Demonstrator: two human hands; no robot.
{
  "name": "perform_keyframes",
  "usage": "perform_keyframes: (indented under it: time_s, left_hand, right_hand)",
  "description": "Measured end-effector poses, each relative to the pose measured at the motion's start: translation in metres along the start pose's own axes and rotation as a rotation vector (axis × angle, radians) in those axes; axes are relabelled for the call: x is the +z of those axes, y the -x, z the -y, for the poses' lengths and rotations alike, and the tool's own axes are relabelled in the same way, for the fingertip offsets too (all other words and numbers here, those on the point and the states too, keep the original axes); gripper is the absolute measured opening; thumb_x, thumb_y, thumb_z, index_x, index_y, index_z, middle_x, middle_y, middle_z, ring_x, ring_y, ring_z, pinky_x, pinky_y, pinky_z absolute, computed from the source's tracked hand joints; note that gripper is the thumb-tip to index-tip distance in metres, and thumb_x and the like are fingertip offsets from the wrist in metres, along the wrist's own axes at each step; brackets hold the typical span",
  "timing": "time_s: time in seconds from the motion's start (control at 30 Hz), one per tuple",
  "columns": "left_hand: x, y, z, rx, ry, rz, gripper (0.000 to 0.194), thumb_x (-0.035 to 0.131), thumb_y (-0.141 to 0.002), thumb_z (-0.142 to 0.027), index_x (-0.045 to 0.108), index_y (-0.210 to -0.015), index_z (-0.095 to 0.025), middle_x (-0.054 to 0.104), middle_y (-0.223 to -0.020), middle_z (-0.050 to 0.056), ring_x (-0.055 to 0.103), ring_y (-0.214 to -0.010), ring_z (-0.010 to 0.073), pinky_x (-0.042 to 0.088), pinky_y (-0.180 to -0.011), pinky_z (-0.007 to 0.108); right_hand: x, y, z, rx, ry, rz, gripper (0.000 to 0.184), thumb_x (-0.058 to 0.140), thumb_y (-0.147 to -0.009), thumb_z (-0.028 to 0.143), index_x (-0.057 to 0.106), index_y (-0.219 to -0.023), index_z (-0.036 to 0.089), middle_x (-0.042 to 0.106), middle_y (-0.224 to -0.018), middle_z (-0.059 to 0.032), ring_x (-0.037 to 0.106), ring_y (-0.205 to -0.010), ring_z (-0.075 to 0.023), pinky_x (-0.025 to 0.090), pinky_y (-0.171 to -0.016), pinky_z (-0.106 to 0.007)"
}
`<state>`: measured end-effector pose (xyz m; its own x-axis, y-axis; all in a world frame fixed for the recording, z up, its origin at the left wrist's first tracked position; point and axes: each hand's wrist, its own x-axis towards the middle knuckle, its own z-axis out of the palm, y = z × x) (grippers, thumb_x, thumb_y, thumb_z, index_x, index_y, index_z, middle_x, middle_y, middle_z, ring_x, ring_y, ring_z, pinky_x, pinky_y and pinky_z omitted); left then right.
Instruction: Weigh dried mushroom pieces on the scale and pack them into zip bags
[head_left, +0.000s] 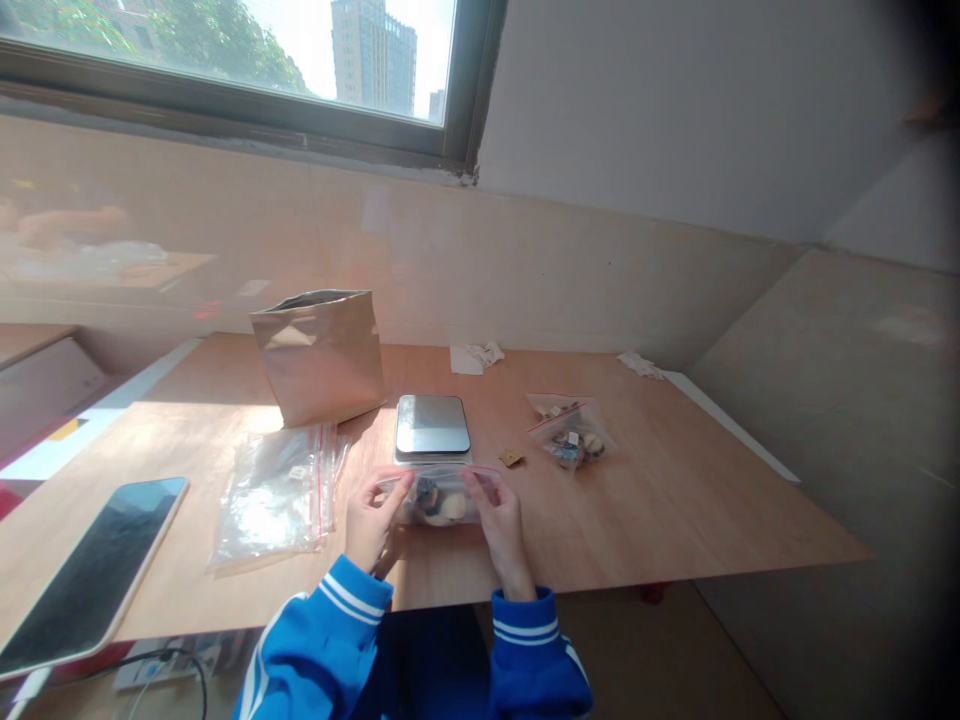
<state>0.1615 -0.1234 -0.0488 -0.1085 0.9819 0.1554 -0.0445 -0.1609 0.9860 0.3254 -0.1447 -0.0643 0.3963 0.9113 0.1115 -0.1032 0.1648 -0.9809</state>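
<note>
A small clear zip bag [441, 496] with pale and dark pieces inside lies on the wooden table [675, 500], just in front of a small scale [432, 424] with a shiny metal top. My left hand [373, 522] pinches the bag's left end near its top edge. My right hand [499, 520] pinches the right end the same way. Both sleeves are blue with white stripes.
A brown paper bag [321, 354] stands open behind the scale to the left. Empty zip bags [279, 490] lie left of my hands, a dark tablet [94, 568] at the near left. Another filled zip bag [571, 432] lies right, with crumpled paper [475, 356] at the wall.
</note>
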Motion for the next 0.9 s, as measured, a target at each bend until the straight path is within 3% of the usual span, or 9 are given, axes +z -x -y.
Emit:
perform_keyframes:
  time_s: [0.17,0.33,0.7,0.9]
  left_hand:
    - [-0.0034,-0.0004,0.0032,0.009,0.008,0.079,0.024,0.067,-0.076,-0.038,0.072,-0.086,-0.017,0.069,-0.095,0.009,0.066,-0.089,0.0187,0.054,-0.072,0.026]
    - [-0.0033,-0.0006,0.0029,0.043,-0.048,0.061,0.023,0.068,-0.075,-0.036,0.072,-0.084,-0.016,0.070,-0.091,0.008,0.065,-0.089,0.0194,0.053,-0.078,0.028]
    - [-0.0036,0.0001,0.0034,0.090,-0.115,0.017,0.023,0.070,-0.073,-0.037,0.072,-0.081,-0.015,0.071,-0.085,0.007,0.065,-0.085,0.0189,0.051,-0.081,0.030]
    - [-0.0043,0.0000,0.0032,0.024,-0.037,0.012,0.026,0.070,-0.071,-0.039,0.070,-0.079,-0.014,0.070,-0.083,0.007,0.065,-0.080,0.0185,0.052,-0.074,0.029]
  right_hand:
    - [-0.0033,0.0000,0.0000,0.006,-0.026,0.029,0.034,0.067,-0.077,0.045,0.070,-0.097,0.018,0.070,-0.106,-0.0083,0.065,-0.098,-0.0217,0.049,-0.089,-0.036]
    - [-0.0039,-0.0002,-0.0025,0.003,0.010,-0.047,0.032,0.070,-0.074,0.045,0.070,-0.086,0.015,0.073,-0.088,-0.0070,0.066,-0.089,-0.0212,0.050,-0.085,-0.035]
    - [-0.0019,0.0011,-0.0019,-0.044,0.083,-0.099,0.032,0.070,-0.074,0.045,0.071,-0.085,0.014,0.073,-0.086,-0.0076,0.067,-0.085,-0.0211,0.052,-0.080,-0.033]
    - [0.0026,0.0015,-0.0033,-0.025,0.064,-0.093,0.032,0.070,-0.074,0.045,0.070,-0.083,0.014,0.072,-0.083,-0.0073,0.067,-0.082,-0.0208,0.052,-0.079,-0.033]
